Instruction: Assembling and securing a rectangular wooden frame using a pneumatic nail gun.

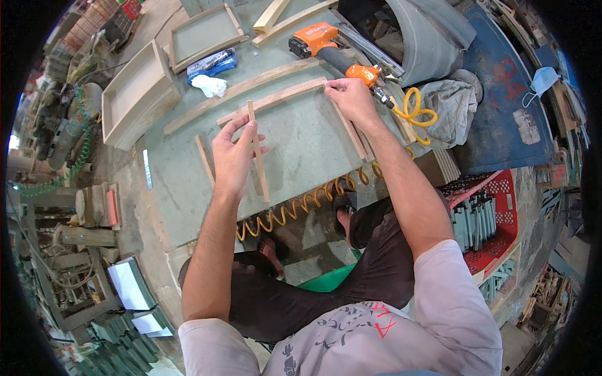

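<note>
Between the thumb and fingers of my left hand (233, 153) is a thin wooden strip (259, 164), its upper end near the left end of a longer wooden rail (276, 100). My right hand (354, 99) pinches the corner where the rail's right end meets another wooden strip (349, 128), which slants toward me. Whether these two are joined is hidden by my fingers. A short loose strip (204, 160) lies left of my left hand. Behind the rail rests a longer, slightly curved wooden strip (241, 89). An orange and black nail gun (320, 39) lies just beyond my right hand.
A pale wooden box (141, 94), a wooden frame (207, 36), a blue packet (213, 64) and white crumpled material (209, 86) occupy the table's far left. A yellow coiled hose (313, 199) runs along the near edge. Right stand a grey rag (448, 109) and a red crate (506, 216).
</note>
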### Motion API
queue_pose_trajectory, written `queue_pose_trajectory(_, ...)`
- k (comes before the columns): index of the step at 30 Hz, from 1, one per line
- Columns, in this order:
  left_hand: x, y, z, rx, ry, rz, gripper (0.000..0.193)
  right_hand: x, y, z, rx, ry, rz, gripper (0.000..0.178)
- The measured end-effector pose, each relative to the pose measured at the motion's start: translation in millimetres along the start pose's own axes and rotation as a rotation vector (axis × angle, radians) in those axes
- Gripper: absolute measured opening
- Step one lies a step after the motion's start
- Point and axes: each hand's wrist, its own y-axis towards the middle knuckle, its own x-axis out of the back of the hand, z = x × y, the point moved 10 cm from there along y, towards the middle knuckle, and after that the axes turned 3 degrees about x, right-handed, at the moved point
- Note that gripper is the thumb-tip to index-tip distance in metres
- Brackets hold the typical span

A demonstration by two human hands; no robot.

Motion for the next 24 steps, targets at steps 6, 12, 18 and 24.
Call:
queue_pose_trajectory(6,1,0,-1,-0.002,0.001,-0.011,0.039,0,0,0,-0.013,-0.002,0.004,0.031)
queue_pose_trajectory(12,2,1,1,0.001,-0.005,-0.01,0.038,-1,1,-1,0.001,-0.002,0.002,0.031)
queue_pose_trajectory(18,2,2,2,-0.001,-0.014,0.0,0.038,1,0,-2,0.005,-0.008,-0.004,0.03)
queue_pose_trajectory(24,18,5,1,-0.008,-0.03,-0.052,0.038,-3,0,2,0.035,0.027,-0.01,0.031)
